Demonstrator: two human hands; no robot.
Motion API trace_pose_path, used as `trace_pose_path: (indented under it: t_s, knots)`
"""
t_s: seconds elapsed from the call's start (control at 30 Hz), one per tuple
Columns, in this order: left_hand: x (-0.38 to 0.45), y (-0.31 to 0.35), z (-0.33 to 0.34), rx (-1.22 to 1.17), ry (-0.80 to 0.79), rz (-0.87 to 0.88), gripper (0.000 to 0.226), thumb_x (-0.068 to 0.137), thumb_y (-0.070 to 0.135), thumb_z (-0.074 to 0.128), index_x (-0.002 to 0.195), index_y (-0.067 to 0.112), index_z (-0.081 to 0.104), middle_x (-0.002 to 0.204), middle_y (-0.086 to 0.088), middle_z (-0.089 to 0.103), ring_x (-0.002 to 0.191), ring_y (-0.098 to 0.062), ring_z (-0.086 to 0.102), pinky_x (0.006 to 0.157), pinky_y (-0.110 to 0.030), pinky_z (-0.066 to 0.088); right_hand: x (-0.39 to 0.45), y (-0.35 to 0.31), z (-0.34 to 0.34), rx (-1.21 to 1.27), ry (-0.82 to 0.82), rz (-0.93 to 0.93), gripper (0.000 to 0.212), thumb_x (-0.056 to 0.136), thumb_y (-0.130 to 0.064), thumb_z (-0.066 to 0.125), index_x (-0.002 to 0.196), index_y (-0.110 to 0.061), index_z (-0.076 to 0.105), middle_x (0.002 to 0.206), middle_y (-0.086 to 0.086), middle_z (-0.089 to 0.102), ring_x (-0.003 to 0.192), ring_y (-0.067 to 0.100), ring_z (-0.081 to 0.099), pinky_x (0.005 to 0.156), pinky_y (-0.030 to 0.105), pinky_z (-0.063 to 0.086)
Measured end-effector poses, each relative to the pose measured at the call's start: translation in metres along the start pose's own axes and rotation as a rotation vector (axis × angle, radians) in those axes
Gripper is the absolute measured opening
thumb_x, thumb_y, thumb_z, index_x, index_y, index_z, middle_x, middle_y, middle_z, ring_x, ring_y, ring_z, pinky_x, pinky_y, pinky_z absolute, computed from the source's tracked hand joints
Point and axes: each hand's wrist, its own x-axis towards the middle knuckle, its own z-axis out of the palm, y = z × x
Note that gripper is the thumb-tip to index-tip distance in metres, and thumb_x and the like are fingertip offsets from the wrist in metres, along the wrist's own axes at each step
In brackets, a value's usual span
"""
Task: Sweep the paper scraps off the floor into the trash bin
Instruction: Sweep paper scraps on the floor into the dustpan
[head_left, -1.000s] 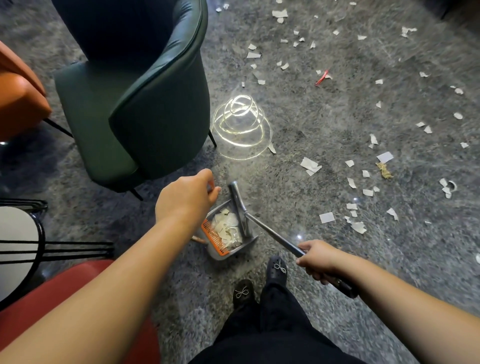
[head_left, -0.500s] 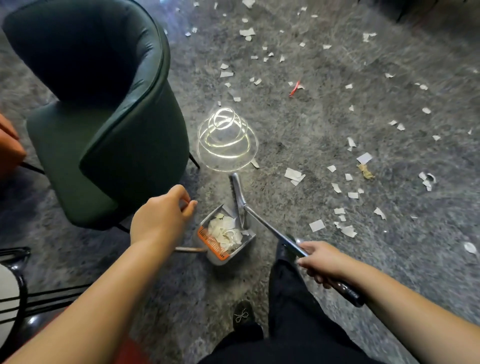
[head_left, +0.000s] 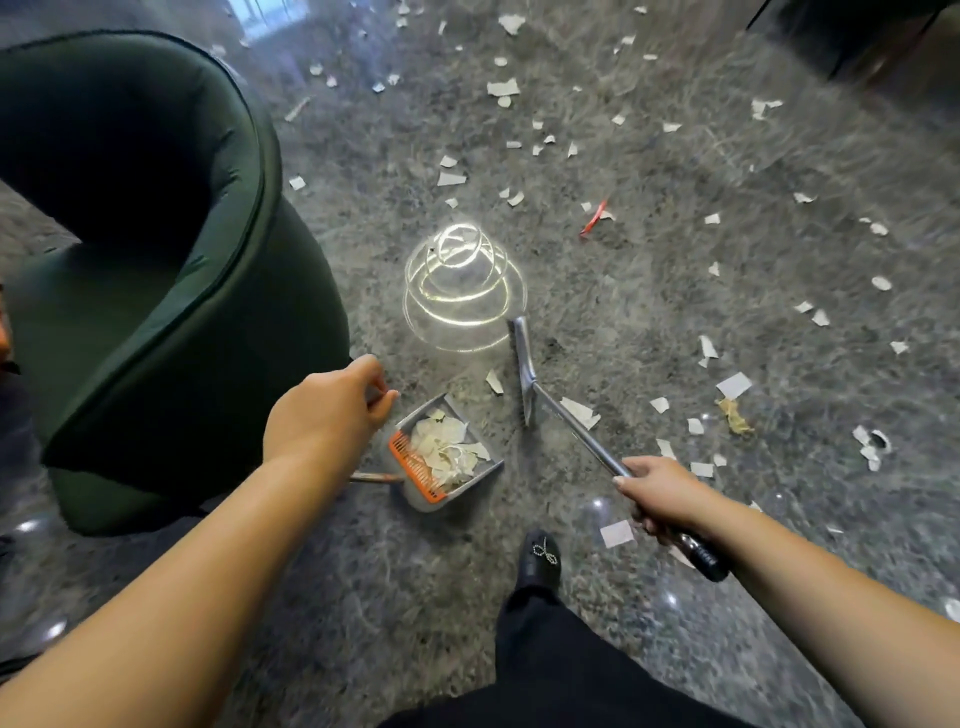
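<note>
Right hand (head_left: 658, 493) wrapped round the slim metal broom handle with a black grip end (head_left: 587, 440), fingers curled tight about the shaft. Narrow grey broom head (head_left: 523, 364) down on the mottled grey, glossy stone floor (head_left: 649, 291), just right of the grey plastic dustpan with an orange comb edge (head_left: 441, 457). Left hand (head_left: 324, 415) above the dustpan's upright handle, fingertips pinched together; whether anything sits between them, cannot tell. Heap of torn white paper scraps (head_left: 449, 449) inside the pan; many more ragged white pieces (head_left: 503, 88) scattered across the floor ahead and to the right, one thin red strip (head_left: 595, 217) among them. Rounded dark green leather armchair (head_left: 156, 270) at left, near the pan. Black shoe with a sparkly bow (head_left: 541, 557) beneath the broom handle.
</note>
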Motion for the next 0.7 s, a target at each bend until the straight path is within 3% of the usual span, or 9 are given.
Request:
trace_pose_path:
  t_s: [0.13, 0.23, 0.4, 0.47, 0.63, 0.7]
  knots:
    - [0.052, 0.032, 0.005, 0.027, -0.043, 0.034, 0.026, 0.090, 0.051, 0.058, 0.082, 0.030, 0.047, 0.073, 0.006, 0.064, 0.058, -0.020, 0.052, 0.046, -0.025, 0.028, 0.043, -0.025, -0.043, -0.020, -0.010, 0.014, 0.032, 0.099, -0.016, 0.047, 0.127, -0.002, 0.047, 0.057, 0.009, 0.046, 0.034, 0.016, 0.041, 0.036, 0.017, 0.033]
    - [0.085, 0.047, 0.003, 0.045, -0.056, 0.029, 0.025, 0.091, 0.051, 0.057, 0.083, 0.029, 0.048, 0.072, 0.003, 0.061, 0.057, -0.022, 0.051, 0.046, -0.025, 0.026, 0.071, -0.041, -0.062, -0.052, -0.008, 0.013, 0.030, 0.098, -0.015, 0.048, 0.125, -0.001, 0.049, 0.059, 0.011, 0.047, 0.031, 0.015, 0.041, 0.034, 0.017, 0.033]
    - [0.120, 0.061, 0.003, 0.083, -0.031, 0.014, 0.024, 0.090, 0.051, 0.058, 0.082, 0.031, 0.049, 0.066, 0.007, 0.051, 0.051, -0.017, 0.042, 0.044, -0.023, 0.021, 0.106, -0.064, -0.069, -0.160, -0.052, -0.021, 0.008, 0.097, -0.011, 0.047, 0.095, -0.005, 0.052, 0.056, 0.011, 0.046, 0.027, 0.016, 0.042, 0.032, 0.017, 0.034]
    - [0.127, 0.065, 0.005, 0.095, -0.021, 0.023, 0.024, 0.090, 0.051, 0.059, 0.082, 0.031, 0.049, 0.062, 0.009, 0.045, 0.048, -0.014, 0.037, 0.043, -0.022, 0.019, 0.115, -0.070, -0.066, -0.177, -0.092, -0.028, 0.009, 0.098, -0.010, 0.047, 0.089, -0.008, 0.050, 0.056, 0.011, 0.046, 0.032, 0.018, 0.042, 0.037, 0.021, 0.036]
    - [0.134, 0.071, 0.008, 0.121, -0.017, 0.050, 0.029, 0.089, 0.051, 0.060, 0.076, 0.032, 0.043, 0.054, 0.012, 0.034, 0.044, -0.007, 0.032, 0.042, -0.021, 0.016, 0.114, -0.075, -0.059, -0.290, -0.245, -0.018, 0.016, 0.099, -0.013, 0.044, 0.109, -0.006, 0.054, 0.055, 0.010, 0.046, 0.036, 0.018, 0.043, 0.033, 0.018, 0.037]
    - [0.135, 0.072, 0.008, 0.124, -0.015, 0.058, 0.028, 0.089, 0.051, 0.060, 0.076, 0.033, 0.042, 0.053, 0.012, 0.033, 0.043, -0.007, 0.031, 0.042, -0.021, 0.016, 0.107, -0.076, -0.058, -0.320, -0.315, -0.023, 0.014, 0.099, -0.014, 0.043, 0.106, -0.007, 0.054, 0.054, 0.010, 0.047, 0.037, 0.018, 0.044, 0.032, 0.019, 0.038]
